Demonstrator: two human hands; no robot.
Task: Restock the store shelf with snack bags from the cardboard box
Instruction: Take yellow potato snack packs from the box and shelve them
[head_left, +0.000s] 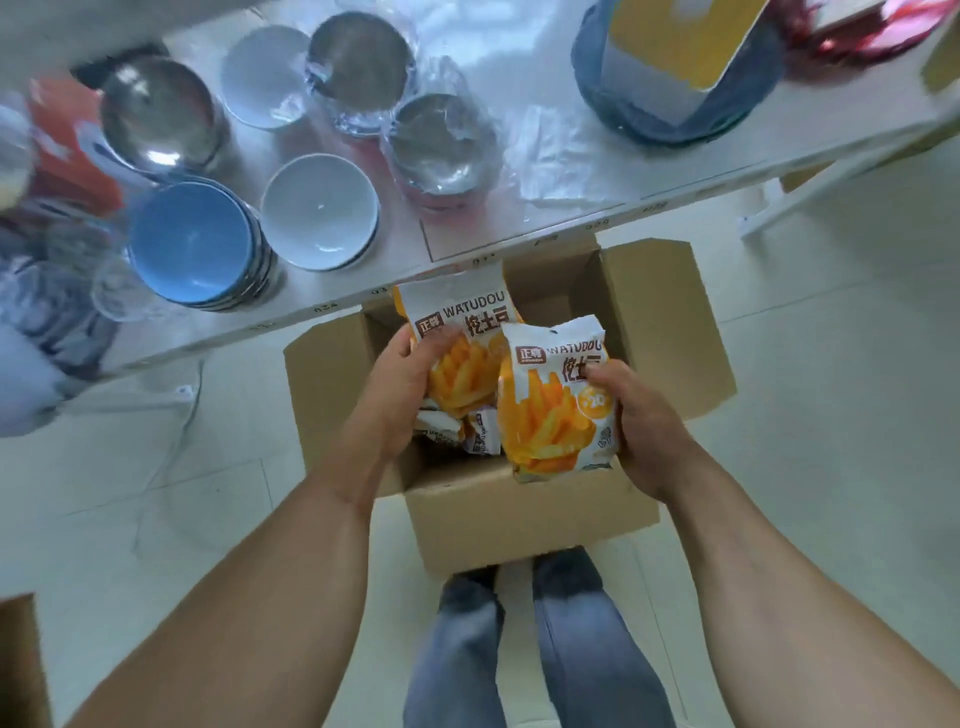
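Observation:
An open cardboard box (524, 514) stands on the floor in front of my feet, under the edge of a white shelf (467, 228). My left hand (400, 395) grips one white-and-orange fries snack bag (460, 338) above the box. My right hand (639, 415) grips a second snack bag (556, 400) of the same kind, nearer to me. More snack bags (467, 434) lie inside the box, mostly hidden below the held ones.
The shelf holds steel bowls (161, 111), white bowls (319, 210), a stack of blue bowls (192, 241), plastic-wrapped bowls (441, 143) and a blue basin (675, 78) with a yellow card. Bare shelf surface shows near the front right edge (571, 171). Another box corner (21, 665) sits at the lower left.

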